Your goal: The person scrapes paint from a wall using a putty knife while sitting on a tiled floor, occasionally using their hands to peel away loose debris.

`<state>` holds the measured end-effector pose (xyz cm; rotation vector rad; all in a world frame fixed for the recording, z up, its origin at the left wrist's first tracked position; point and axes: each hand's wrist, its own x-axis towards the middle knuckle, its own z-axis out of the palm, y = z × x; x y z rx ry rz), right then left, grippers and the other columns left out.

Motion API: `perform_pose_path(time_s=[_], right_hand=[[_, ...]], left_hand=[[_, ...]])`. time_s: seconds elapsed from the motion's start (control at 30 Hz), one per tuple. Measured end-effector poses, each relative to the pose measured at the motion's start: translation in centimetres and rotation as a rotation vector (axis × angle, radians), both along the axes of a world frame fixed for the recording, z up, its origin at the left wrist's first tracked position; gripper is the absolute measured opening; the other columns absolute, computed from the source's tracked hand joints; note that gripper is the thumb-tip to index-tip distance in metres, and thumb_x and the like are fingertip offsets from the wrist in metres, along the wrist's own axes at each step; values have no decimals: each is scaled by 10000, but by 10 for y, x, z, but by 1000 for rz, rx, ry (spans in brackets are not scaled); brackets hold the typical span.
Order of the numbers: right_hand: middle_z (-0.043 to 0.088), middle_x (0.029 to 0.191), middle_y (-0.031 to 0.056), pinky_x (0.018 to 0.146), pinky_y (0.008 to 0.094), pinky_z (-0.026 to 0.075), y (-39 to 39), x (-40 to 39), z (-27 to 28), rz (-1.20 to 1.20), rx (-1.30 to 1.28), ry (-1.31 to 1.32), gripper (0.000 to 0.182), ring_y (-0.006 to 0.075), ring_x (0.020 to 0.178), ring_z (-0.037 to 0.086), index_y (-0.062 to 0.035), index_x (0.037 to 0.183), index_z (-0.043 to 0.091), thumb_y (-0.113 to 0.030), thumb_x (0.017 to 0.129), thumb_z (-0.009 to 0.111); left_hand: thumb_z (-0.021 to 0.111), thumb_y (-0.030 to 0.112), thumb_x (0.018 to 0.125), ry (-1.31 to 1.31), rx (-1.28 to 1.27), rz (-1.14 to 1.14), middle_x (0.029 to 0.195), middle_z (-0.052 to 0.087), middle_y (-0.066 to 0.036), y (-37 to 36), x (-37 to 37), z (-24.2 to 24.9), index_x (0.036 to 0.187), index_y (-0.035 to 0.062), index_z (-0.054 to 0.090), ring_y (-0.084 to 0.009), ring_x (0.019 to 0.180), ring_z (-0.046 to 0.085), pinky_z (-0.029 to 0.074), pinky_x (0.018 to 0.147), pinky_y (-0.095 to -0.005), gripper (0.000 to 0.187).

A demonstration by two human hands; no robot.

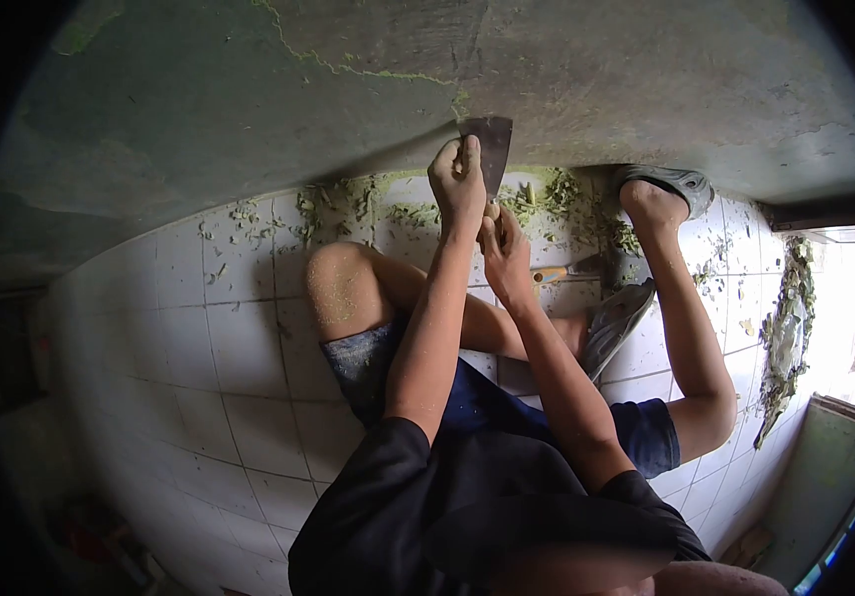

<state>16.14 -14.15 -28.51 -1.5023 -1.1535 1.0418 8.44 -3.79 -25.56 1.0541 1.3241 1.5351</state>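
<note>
A wide dark scraper blade (490, 149) lies against the lower part of the grey-green wall (368, 119). My left hand (457, 179) is closed on the scraper's blade, with the thumb near its upper left corner. Below it, my right hand (506, 253) wraps round the scraper's handle (492, 212). A thin line of yellow-green paint (378, 74) runs across the wall to the blade's edge. Just right of my right hand, a second scraper with an orange-yellow handle (549, 275) lies on the floor.
Green paint flakes (427, 214) litter the white tiled floor (244, 348) along the wall's foot. My bent legs, in grey shoes (621, 323), frame the work spot. A long strip of debris (788, 333) lies at the right, near a bright doorway and a green panel (830, 477).
</note>
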Motion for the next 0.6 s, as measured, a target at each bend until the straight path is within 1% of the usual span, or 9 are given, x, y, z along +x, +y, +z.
perform_pose_path(time_s=[0.07, 0.27, 0.3, 0.4, 0.43, 0.5, 0.53, 0.57, 0.6], right_hand=[[652, 812, 142, 662, 326, 486, 3, 2, 2, -30, 25, -30, 323, 153, 714, 565, 40, 1267, 588, -186, 1037, 586], [625, 833, 112, 642, 292, 457, -4, 3, 26, -1, -24, -159, 349, 112, 747, 509, 75, 1278, 570, -183, 1043, 575], [624, 779, 198, 643, 352, 494, 2, 3, 31, -1, 39, -104, 270, 236, 669, 595, 35, 1233, 590, -143, 1030, 577], [624, 790, 226, 654, 364, 498, 35, 3, 70, 28, 351, -188, 258, 314, 670, 602, 33, 1217, 588, -128, 1015, 595], [624, 790, 226, 654, 364, 498, 42, 2, 91, 25, 347, -182, 258, 314, 670, 602, 33, 1217, 588, -128, 1015, 595], [630, 785, 126, 606, 300, 450, 56, 2, 131, 189, 355, -244, 280, 140, 674, 536, 28, 1240, 600, -149, 1023, 594], [630, 785, 126, 606, 300, 450, 55, 2, 134, 187, 367, -246, 280, 140, 674, 536, 28, 1240, 600, -149, 1023, 594], [613, 788, 189, 627, 342, 466, 51, 2, 134, 205, 309, -243, 256, 252, 669, 544, 27, 1213, 590, -128, 1010, 602], [596, 792, 252, 648, 384, 483, 46, 3, 129, 227, 246, -240, 235, 365, 664, 552, 26, 1187, 581, -106, 996, 611]], left_hand=[[595, 225, 1033, 15, -1, -6, 614, 363, 41, 0, 0, 9, 726, 2, 503, -66, 599, 312, 254, 532, -292, 390], [594, 230, 1031, -55, 17, 38, 619, 366, 45, 4, 3, 6, 709, 6, 501, -62, 603, 313, 253, 531, -293, 404], [597, 231, 1030, -37, 95, 58, 620, 371, 44, 10, 1, 8, 710, 8, 507, -59, 602, 318, 256, 529, -291, 401], [584, 246, 1048, -145, 231, 88, 670, 429, 62, 12, -14, 74, 726, 16, 520, -37, 652, 373, 297, 567, -260, 400], [581, 249, 1051, -194, 260, 123, 688, 447, 65, 14, -22, 98, 738, 18, 524, -32, 666, 384, 306, 580, -250, 393], [579, 253, 1054, -249, 312, 153, 705, 464, 68, 18, -35, 118, 750, 21, 528, -27, 680, 394, 315, 593, -241, 386], [605, 287, 1040, -217, 277, 152, 721, 480, 85, 14, -40, 119, 757, 56, 546, -30, 703, 425, 339, 630, -238, 371], [631, 322, 1027, -187, 247, 153, 736, 497, 102, 14, -44, 118, 764, 92, 565, -32, 727, 455, 362, 668, -235, 356], [611, 283, 1040, -159, 273, 157, 693, 417, 86, 15, -42, 105, 745, 45, 532, -24, 660, 359, 279, 574, -245, 387]])
